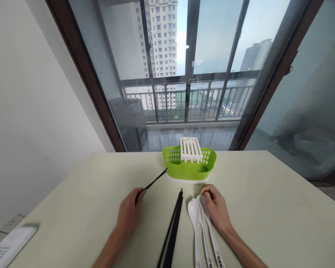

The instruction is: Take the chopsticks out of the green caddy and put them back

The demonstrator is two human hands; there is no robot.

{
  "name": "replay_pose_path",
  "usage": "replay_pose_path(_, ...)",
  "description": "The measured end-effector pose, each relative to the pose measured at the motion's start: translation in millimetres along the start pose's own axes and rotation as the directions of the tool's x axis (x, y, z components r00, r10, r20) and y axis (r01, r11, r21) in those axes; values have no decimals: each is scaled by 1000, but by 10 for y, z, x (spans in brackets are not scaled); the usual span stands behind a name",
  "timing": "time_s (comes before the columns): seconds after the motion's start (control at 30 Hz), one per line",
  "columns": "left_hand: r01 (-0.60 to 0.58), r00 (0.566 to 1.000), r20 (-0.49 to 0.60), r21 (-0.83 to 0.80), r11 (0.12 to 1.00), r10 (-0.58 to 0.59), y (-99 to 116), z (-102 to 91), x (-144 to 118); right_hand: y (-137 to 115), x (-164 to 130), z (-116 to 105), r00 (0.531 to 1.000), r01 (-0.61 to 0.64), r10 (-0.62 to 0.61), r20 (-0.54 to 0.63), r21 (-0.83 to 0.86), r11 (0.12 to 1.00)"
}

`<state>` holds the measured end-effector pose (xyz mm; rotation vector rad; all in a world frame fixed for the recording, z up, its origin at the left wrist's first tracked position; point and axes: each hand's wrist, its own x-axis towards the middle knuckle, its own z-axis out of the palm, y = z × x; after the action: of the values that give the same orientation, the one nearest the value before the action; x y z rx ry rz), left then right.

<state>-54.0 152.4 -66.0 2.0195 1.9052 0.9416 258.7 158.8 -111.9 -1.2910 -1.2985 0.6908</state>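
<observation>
My left hand [130, 209] is closed around a pair of thin black chopsticks [155, 180], whose tips point up and right toward the basket. More black chopsticks [173, 229] lie on the table between my hands, tips pointing away from me. To their right lie several white spoons [194, 214], side by side with their bowls at the far end. My right hand [214, 204] rests with curled fingers against the bowl of the rightmost spoon; whether it grips anything is hidden. Beyond both hands stands a green basket [185, 172] with a white slatted rack [191, 149] at its top.
Everything lies on a pale green table [80, 208]. At the left edge is a white object with printed text [13, 243], close to a wall socket [12, 224]. A glass sliding door with a dark frame [86, 85] stands behind the table, and a white wall is on the left.
</observation>
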Motion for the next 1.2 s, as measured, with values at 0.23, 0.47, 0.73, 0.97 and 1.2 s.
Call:
replay_pose_path(0.23, 30, 999, 39, -464, 885, -14, 399, 151, -174, -434, 15, -12, 980, 146, -145, 136, 5, 989)
replay_pose_path(0.47, 55, 982, 170, -674, 737, 83, 637, 345, -383, -1239, -40, 236, 834, 196, -206, 512, 74, 978)
replay_pose_path(0.73, -4, 970, 200, -562, 827, 141, 631, 234, -280, -1554, -39, 340, 828, 327, -289, 480, 5, 945)
replay_pose_path(0.97, 71, 972, 223, -562, 824, 68, 519, 213, -171, -1641, 56, 414, 837, 345, -323, 442, 34, 938)
replay_pose_path(1.2, 99, 969, 245, -499, 861, 30, 401, 250, -132, -1790, 160, 511, 807, 485, -430, 405, -37, 874)
